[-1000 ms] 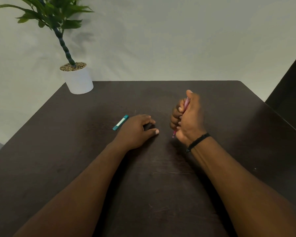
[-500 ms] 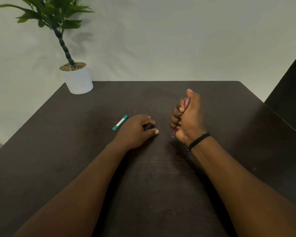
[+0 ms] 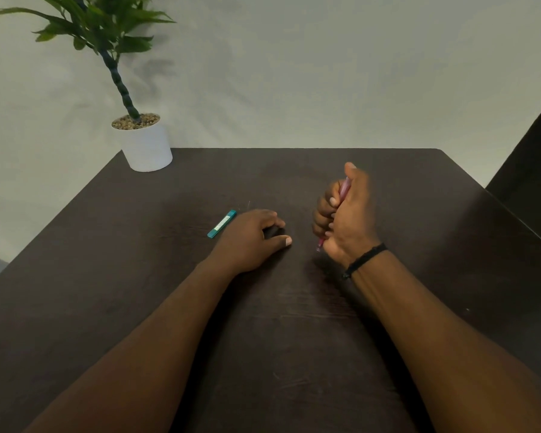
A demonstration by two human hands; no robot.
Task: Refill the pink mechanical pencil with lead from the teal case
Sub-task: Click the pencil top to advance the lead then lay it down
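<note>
Dark wooden table seen from above and behind the forearms, against a pale wall.

Right hand raised in a fist just above the tabletop, right of centre; fingers curled tight around the pink mechanical pencil, thumb laid along its upper end. Pencil held steeply tilted, upper end leaning away and to the right, most of the barrel hidden inside the fist; a short pink length showing above the curled fingers, and the lower tip emerging under the heel of the hand, close to the wood. Contact between tip and table not discernible. Black cord bracelet around the right wrist.

Left hand resting palm down on the table, left of the right hand and apart from it; fingers loosely bent, thumb extended toward the right, nothing visible in its grasp.

Teal lead case lying flat on the table just beside the left hand, on its far-left side, long axis diagonal, pale label facing up. Open or capped: not discernible.

White pot with pebbles and a green-leaved plant at the far-left corner of the table, well apart from both hands.
</note>
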